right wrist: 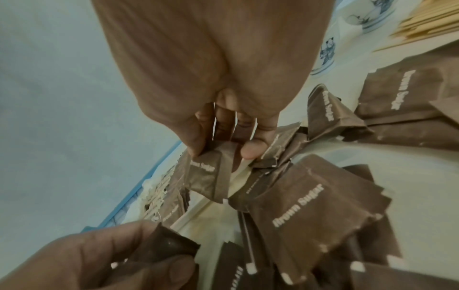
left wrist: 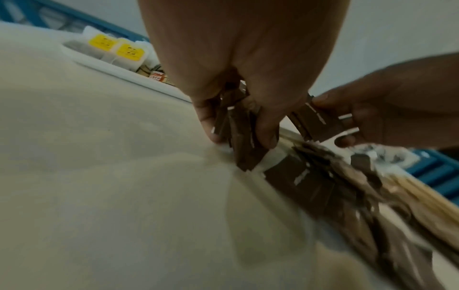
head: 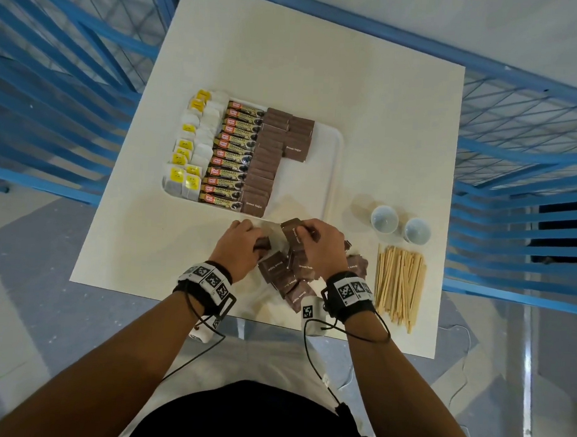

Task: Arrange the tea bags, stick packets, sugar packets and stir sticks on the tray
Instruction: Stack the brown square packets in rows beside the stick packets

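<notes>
A white tray (head: 328, 161) holds rows of tea bags (head: 187, 162), coffee stick packets (head: 232, 157) and brown sugar packets (head: 266, 158). In front of it a loose heap of brown sugar packets (head: 288, 277) lies on the table. My left hand (head: 244, 239) grips a small stack of sugar packets (left wrist: 238, 133) on edge between thumb and fingers. My right hand (head: 312, 238) pinches another few sugar packets (right wrist: 208, 176) just above the heap. Wooden stir sticks (head: 398, 281) lie in a bundle to the right.
Two small white-and-blue cups (head: 400, 224) stand right of the tray, behind the stir sticks. The white table (head: 318, 72) has blue metal railings (head: 512, 154) on both sides. The tray's right part is bare.
</notes>
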Available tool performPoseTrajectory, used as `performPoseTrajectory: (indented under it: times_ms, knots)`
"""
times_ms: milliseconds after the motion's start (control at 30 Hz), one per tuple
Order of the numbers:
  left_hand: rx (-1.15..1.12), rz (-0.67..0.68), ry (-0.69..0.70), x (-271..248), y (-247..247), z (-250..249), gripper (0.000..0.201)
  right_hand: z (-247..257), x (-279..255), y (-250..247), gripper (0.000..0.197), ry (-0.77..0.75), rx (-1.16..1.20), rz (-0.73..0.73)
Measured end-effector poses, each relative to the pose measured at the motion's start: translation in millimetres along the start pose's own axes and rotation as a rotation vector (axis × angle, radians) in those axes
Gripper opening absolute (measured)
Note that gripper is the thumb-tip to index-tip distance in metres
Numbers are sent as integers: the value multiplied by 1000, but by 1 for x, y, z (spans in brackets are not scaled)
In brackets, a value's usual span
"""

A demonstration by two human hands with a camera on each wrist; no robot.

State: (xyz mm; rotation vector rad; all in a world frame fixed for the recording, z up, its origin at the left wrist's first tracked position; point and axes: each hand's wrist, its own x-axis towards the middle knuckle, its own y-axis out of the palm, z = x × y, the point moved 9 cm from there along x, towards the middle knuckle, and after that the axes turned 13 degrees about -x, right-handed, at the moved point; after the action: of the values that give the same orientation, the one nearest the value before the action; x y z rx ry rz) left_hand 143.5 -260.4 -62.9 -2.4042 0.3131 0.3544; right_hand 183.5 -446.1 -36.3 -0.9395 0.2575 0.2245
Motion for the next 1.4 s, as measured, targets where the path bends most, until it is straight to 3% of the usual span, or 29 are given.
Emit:
performPoseTrajectory:
  times_ms: [167, 300, 400, 500, 567, 700, 833, 1000, 1200, 1400]
  knots:
    - [-374, -167, -189, 8, -30, -5, 18, 4, 10, -12, 13, 43, 109, -5]
    - [-1026, -81, -414, 22, -26, -11, 25, 18, 23, -24, 14, 36, 227, -23]
    - [-1267, -66, -449, 30, -33, -27, 26, 33, 32, -32, 16, 13, 276, -29]
    - [-1467, 62, -481, 35, -32, -44, 28, 47, 37, -37, 15, -6, 236, -35]
    - [-1437, 100, -445, 39, -35, -46, 29, 54, 40, -38, 14, -13, 221, -43]
    - [-1351, 46, -383, 50, -45, -39, 32, 61, 45, -35, 18, 17, 174, -40]
    - [-1404, -1, -375, 57, -55, -32, 31, 58, 43, -31, 26, 129, 268, 10]
    - [-1330, 37, -402, 64, -64, -32, 21, 68, 51, -33, 18, 117, 349, 38]
    - [-1260, -23, -397, 68, -76, -25, 9, 71, 63, -30, 10, 124, 430, 89]
    - [-1277, -99, -407, 75, -78, -22, 7, 63, 71, -24, 17, 209, 552, 66]
